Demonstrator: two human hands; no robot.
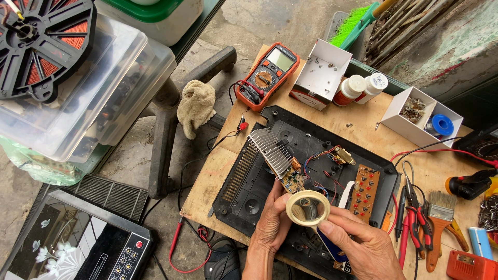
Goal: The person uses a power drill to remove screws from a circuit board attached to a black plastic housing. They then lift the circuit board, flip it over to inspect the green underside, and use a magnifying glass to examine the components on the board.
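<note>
While both hands are pinching the cream tape roll (308, 208) between them, the right hand (358, 243) is clamping its rim at five o'clock with thumb and fingers, and the left hand (273, 223) is closing on it from nine o'clock. At eleven o'clock of the roll, just beside it, a small circuit board (293, 180) is sitting against a finned heatsink (270, 151). All this is lying over a black plastic base (244, 186) on a wooden board (207, 186). At two o'clock a button board (365, 193) is resting in the base. Far at twelve o'clock an orange multimeter (267, 75) is lying. At three o'clock red pliers (412, 218) and a brush (440, 220) are lying well apart from the hands.
</note>
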